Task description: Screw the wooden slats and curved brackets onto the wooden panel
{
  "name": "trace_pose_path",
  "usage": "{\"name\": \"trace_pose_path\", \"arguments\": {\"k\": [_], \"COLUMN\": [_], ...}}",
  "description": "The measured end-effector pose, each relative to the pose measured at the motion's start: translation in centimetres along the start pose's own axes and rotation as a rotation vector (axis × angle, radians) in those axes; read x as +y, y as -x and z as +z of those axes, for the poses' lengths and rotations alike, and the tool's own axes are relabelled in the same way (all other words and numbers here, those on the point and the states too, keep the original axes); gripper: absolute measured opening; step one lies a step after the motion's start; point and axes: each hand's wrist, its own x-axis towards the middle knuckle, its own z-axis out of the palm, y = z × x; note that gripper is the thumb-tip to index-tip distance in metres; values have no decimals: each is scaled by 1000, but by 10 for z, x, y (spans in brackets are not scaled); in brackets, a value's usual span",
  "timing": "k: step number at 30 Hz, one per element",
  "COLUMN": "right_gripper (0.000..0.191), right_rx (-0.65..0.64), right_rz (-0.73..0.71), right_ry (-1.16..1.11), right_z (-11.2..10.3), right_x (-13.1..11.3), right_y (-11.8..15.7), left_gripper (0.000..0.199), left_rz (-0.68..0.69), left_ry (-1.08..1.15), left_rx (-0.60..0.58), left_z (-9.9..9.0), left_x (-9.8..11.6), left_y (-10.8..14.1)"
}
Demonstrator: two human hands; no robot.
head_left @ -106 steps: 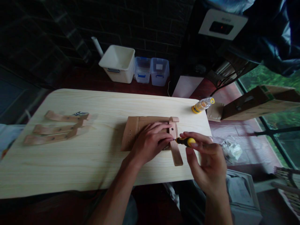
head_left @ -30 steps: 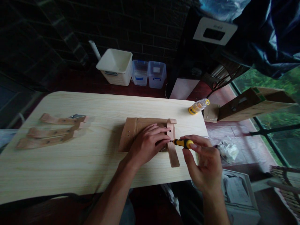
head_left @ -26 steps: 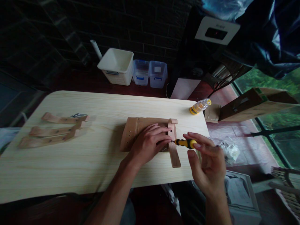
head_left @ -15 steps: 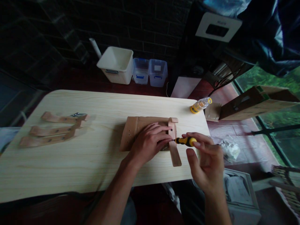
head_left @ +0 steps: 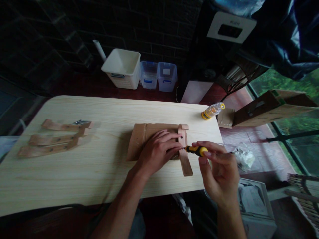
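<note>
Screwdriver [head_left: 196, 150]: grasped by the right hand [head_left: 220, 171], right of centre.
Wooden strip [head_left: 185, 163]: touched by the left hand [head_left: 157, 149], near centre; any pinch cannot be told.

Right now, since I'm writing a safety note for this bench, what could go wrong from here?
The screwdriver in the right hand points towards the left hand, its tip close to the fingers; a slip might jab them.
The wooden strip extends past the near edge of the cardboard box, so pressure could shift it.
The clear container, near the table's far right corner, might get knocked off.
</note>
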Motion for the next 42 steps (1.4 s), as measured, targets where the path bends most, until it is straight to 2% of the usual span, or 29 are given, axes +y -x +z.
{"name": "trace_pose_path", "arguments": {"k": [33, 42], "right_gripper": [21, 26], "right_rx": [18, 21], "right_rz": [-13, -12], "right_ry": [18, 23], "right_z": [-2, -4], "right_x": [2, 6], "right_y": [-5, -2], "left_gripper": [13, 12], "left_rz": [-5, -15], "left_ry": [-1, -1], "left_rx": [13, 6], "left_z": [0, 0], "left_x": [1, 2], "left_y": [0, -1]}}
